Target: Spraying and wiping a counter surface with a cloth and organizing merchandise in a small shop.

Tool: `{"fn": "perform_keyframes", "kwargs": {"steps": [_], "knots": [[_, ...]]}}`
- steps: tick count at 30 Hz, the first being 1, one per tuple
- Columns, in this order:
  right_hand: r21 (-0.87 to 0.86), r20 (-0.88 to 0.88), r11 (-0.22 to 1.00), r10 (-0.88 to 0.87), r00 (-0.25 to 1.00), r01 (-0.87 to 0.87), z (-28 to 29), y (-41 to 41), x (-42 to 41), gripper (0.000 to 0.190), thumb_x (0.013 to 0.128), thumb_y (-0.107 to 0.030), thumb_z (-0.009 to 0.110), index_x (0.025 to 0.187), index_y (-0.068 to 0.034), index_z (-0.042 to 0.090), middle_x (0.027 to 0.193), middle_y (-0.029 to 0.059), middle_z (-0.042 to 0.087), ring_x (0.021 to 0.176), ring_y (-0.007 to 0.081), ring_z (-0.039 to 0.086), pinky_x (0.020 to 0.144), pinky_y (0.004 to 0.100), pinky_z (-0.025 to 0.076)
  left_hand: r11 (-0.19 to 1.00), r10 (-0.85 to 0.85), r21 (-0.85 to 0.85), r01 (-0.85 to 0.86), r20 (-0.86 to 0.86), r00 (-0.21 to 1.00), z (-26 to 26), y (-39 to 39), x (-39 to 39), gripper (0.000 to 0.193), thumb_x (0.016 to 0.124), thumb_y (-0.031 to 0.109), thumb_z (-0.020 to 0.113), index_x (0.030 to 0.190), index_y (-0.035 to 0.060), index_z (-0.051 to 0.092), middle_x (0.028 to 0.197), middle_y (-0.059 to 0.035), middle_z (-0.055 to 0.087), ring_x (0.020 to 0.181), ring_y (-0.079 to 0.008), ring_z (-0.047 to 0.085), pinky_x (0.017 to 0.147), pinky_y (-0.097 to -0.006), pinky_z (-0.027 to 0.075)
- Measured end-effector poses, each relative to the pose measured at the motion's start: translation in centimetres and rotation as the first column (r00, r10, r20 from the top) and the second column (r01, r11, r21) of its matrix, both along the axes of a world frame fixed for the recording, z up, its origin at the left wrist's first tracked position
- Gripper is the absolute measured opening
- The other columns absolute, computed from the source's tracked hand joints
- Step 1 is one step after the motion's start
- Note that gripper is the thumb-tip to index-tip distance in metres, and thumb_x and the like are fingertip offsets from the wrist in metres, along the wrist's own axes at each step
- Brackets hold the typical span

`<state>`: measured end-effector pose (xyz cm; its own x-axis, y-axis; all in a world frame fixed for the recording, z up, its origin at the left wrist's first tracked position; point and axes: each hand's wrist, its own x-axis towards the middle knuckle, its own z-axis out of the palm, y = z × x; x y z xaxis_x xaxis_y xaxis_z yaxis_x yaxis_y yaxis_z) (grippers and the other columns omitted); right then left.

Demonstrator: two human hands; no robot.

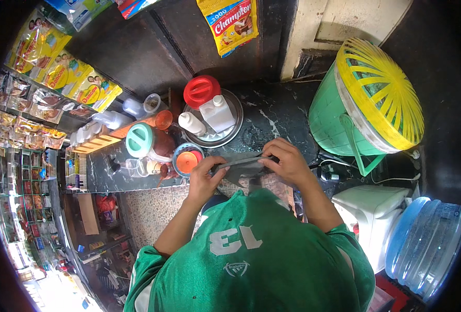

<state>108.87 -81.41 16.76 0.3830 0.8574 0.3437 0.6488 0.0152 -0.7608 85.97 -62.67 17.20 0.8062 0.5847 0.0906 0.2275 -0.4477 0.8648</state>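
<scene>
Both hands hold a dark grey, thin, flexible sheet (240,167) at the counter's front edge; whether it is plastic or cloth I cannot tell. My left hand (208,177) pinches one end of its folded upper edge between thumb and fingers. At the other end, my right hand (286,160) grips the same edge. The sheet's lower part hangs towards my green shirt. Close to my left hand stands a blue basket (179,149) with an orange cup (186,162) in it. Beyond the hands, a round metal tray (236,130) carries a white jerrycan (216,115), a white bottle (192,124) and a red-lidded container (201,91).
A green bucket (328,117) under a yellow plastic cover (390,93) stands at right on the dark marbled counter (277,105). Below it are a white appliance (371,199) and a blue water gallon (425,241). Left are a mint-lidded jar (139,139) and hanging sachets (68,80).
</scene>
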Motion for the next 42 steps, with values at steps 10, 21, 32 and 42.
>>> {"fn": "perform_keyframes", "kwargs": {"steps": [10,21,32,42], "knots": [[-0.011,-0.021,0.997,0.072,0.997,-0.072,0.6,0.3,0.5,0.032,0.080,-0.022,0.093,0.082,-0.003,0.067,0.090,0.0097,0.064,0.091,0.0316,0.065,0.082,0.0430,0.054,0.995,0.026,-0.097,-0.035,-0.084,0.996,0.2,0.5,-1.1,0.019,0.093,0.005,0.079,0.108,0.0012,0.070,0.104,-0.0094,0.073,0.102,-0.0217,0.070,0.094,-0.0356,0.054],[-0.050,0.007,0.999,0.022,1.000,-0.022,0.7,-0.2,1.2,0.032,0.078,-0.015,0.090,0.090,-0.005,0.061,0.099,0.0110,0.062,0.099,0.0351,0.064,0.086,0.0437,0.054,0.997,-0.053,0.051,0.050,0.050,0.997,0.0,0.4,-0.9,0.018,0.085,0.004,0.084,0.098,-0.0001,0.073,0.107,-0.0100,0.069,0.103,-0.0226,0.069,0.087,-0.0337,0.054],[0.062,-0.167,0.997,-0.031,0.985,0.042,0.7,0.6,0.0,0.018,0.082,0.001,0.076,0.094,-0.004,0.063,0.099,0.0092,0.063,0.095,0.0289,0.069,0.083,0.0378,0.055,0.885,0.002,-0.461,0.062,0.136,0.991,-2.9,-0.2,0.1,0.018,0.084,0.001,0.087,0.097,0.0033,0.075,0.128,-0.0081,0.067,0.094,-0.0105,0.060,0.084,-0.0275,0.050],[0.044,-0.208,0.999,0.041,0.977,-0.032,0.6,0.9,0.1,0.018,0.083,0.004,0.071,0.098,-0.003,0.064,0.103,0.0107,0.062,0.093,0.0277,0.068,0.079,0.0364,0.055,0.879,-0.228,-0.441,0.182,-0.054,0.972,-2.2,0.9,0.1,0.013,0.092,-0.001,0.075,0.100,0.0022,0.065,0.135,-0.0136,0.073,0.103,-0.0139,0.066,0.091,-0.0325,0.055]]}}
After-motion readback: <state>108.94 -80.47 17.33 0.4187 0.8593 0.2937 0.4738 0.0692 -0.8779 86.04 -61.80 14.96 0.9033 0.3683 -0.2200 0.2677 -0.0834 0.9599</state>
